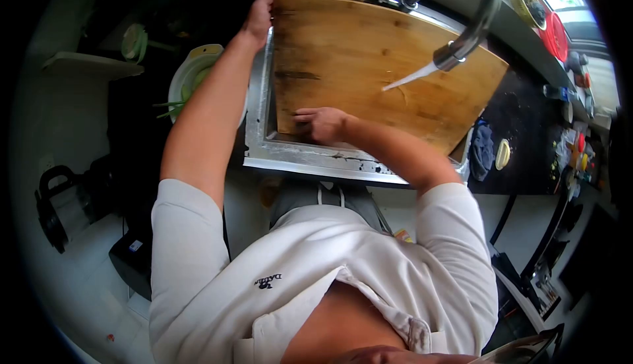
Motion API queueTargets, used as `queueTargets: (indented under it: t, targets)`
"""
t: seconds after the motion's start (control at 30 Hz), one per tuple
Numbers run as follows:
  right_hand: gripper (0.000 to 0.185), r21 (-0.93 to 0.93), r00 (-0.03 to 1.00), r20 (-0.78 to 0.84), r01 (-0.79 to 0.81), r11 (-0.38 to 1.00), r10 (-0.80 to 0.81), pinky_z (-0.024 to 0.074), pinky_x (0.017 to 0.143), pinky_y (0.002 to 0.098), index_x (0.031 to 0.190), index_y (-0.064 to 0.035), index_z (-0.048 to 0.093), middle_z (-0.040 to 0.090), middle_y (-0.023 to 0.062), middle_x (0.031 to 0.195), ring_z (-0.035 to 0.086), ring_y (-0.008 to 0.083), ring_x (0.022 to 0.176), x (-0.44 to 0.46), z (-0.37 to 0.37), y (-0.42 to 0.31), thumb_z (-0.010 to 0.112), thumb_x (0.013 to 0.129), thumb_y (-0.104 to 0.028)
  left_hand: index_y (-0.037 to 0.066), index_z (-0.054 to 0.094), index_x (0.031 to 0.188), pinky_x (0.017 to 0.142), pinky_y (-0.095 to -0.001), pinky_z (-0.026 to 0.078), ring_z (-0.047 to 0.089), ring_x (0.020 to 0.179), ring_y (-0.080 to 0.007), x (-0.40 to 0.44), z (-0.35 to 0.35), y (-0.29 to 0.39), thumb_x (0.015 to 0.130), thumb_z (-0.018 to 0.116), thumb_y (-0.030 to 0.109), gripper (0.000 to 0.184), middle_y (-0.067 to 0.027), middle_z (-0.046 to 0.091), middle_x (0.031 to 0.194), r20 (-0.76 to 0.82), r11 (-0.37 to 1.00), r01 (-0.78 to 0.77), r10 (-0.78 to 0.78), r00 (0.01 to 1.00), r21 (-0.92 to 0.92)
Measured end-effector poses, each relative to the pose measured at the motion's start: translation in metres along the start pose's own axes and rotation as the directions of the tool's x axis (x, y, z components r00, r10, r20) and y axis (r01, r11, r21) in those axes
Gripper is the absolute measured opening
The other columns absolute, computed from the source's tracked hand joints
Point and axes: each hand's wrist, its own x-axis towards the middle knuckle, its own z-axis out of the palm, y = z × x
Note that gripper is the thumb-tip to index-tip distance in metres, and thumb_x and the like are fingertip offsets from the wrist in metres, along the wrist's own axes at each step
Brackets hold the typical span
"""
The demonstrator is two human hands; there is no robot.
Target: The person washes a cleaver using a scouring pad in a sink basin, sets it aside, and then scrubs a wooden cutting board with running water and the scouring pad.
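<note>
A large wooden board (369,60) lies over the metal sink (297,153), tilted within its rim. Water runs from the curved faucet (452,54) onto the board's face. My left hand (260,13) grips the board's far left edge, thumb pointing up and its other fingers mostly hidden. My right hand (323,124) rests on the board near its lower left corner, fingers stretched out to the left, close to a dark stain. Nothing shows between the right hand's fingers.
Left of the sink sits a white bowl (177,90) with green vegetables. A dark blue cloth (482,151) and a pale oval item (503,155) lie on the black counter to the right. A red round basket (554,36) stands by the window.
</note>
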Motion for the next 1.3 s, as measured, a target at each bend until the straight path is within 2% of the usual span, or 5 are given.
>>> queueTargets:
  t: [0.3,0.6,0.83,1.1,1.3]
  targets:
    - [0.043,0.049,0.968,-0.024,-0.247,0.968,0.249,0.0215,0.12,0.0433,0.129,-0.0259,0.06,0.04,-0.0015,0.151,0.027,0.0237,0.144,-0.271,-0.033,-0.014,0.05,0.088,-0.02,0.002,0.054,0.129,0.103,-0.0311,0.033,0.049,0.118,-0.0214,0.031,-0.018,-0.034,0.088,0.046,0.07,0.079,-0.0099,0.057,0.126,-0.069,1.0,-0.018,0.018,0.997,-0.002]
    - [0.045,0.076,0.729,-0.578,-0.4,0.913,0.368,0.0204,0.118,0.0458,0.129,-0.0232,0.06,0.037,0.0055,0.152,0.027,0.0248,0.144,-0.059,-0.024,0.009,0.053,0.085,-0.024,-0.001,0.045,0.136,0.108,-0.0354,0.03,0.044,0.125,-0.0249,0.015,0.019,-0.012,0.094,0.043,0.063,0.076,-0.0124,0.05,0.135,-0.25,0.997,0.066,-0.073,0.966,-0.035]
    - [0.059,0.301,0.052,-0.592,-0.911,0.28,0.805,0.0201,0.117,0.0496,0.139,-0.035,0.048,0.028,0.007,0.156,0.022,0.0348,0.144,-0.221,-0.001,-0.016,0.06,0.084,-0.017,0.001,0.056,0.122,0.102,-0.0327,0.036,0.053,0.116,-0.0238,0.034,-0.004,-0.027,0.096,0.042,0.06,0.066,-0.0105,0.06,0.122,-0.189,0.991,0.066,-0.088,0.978,-0.12]
    - [0.082,0.624,-0.709,0.088,-0.508,-0.593,0.7,0.0096,0.117,0.0543,0.149,0.0046,0.0,0.002,0.0409,0.15,0.007,0.0513,0.143,-0.239,0.043,-0.084,0.051,0.095,-0.029,0.0,0.059,0.117,0.099,-0.0315,0.037,0.054,0.111,-0.0226,0.036,-0.006,-0.029,0.097,0.042,0.057,0.062,-0.0102,0.061,0.117,-0.196,0.985,0.067,-0.098,0.976,-0.156]
    - [0.086,0.725,-0.755,0.515,0.13,-0.676,0.406,0.0084,0.118,0.0489,0.146,0.0094,-0.011,-0.011,0.0451,0.147,-0.001,0.0549,0.141,-0.197,0.026,-0.045,0.049,0.095,-0.025,-0.001,0.057,0.119,0.1,-0.033,0.037,0.054,0.112,-0.024,0.046,-0.017,-0.034,0.096,0.045,0.056,0.063,-0.0108,0.06,0.117,-0.202,0.987,0.088,-0.115,0.973,-0.137]
